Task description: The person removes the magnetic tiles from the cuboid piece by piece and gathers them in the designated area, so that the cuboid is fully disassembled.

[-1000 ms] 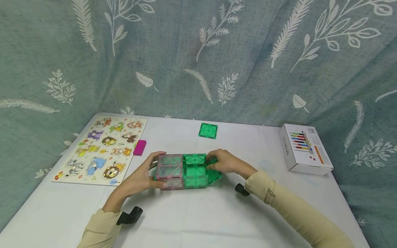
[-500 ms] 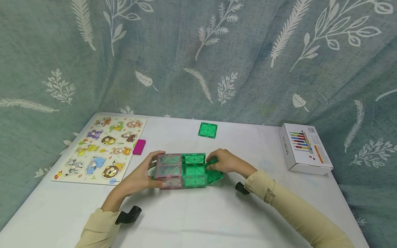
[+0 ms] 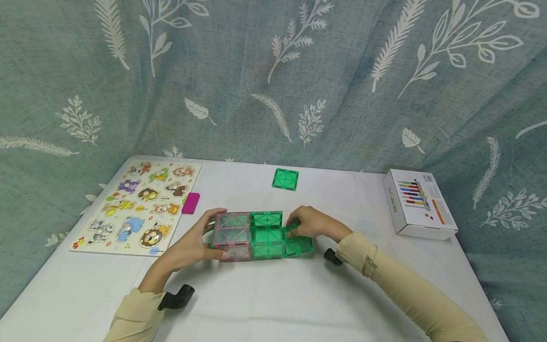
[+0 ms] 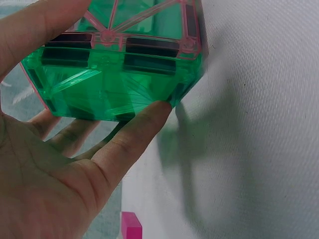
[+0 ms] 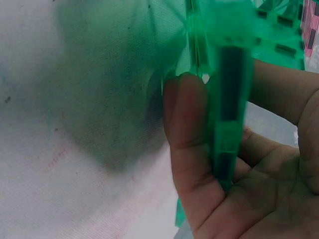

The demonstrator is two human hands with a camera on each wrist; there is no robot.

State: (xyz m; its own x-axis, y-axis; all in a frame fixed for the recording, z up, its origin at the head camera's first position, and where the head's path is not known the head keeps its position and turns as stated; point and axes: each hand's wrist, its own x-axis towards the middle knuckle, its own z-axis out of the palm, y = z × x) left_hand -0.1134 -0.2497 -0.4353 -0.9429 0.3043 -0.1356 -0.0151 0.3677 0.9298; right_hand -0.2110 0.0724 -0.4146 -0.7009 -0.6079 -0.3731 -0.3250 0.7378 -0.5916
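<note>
White cloth, left hand gripping block, right hand pinching tile

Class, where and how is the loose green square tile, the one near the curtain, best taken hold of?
Probably pinch the loose green tile by its left and right edges, coming from above on the near side: it lies flat, looks thin, and the curtain rises behind it.

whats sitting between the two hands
In the head view, a boxy build of see-through tiles lies between them: a pink-edged part held by the left hand, then a green part toward the right hand.
</note>
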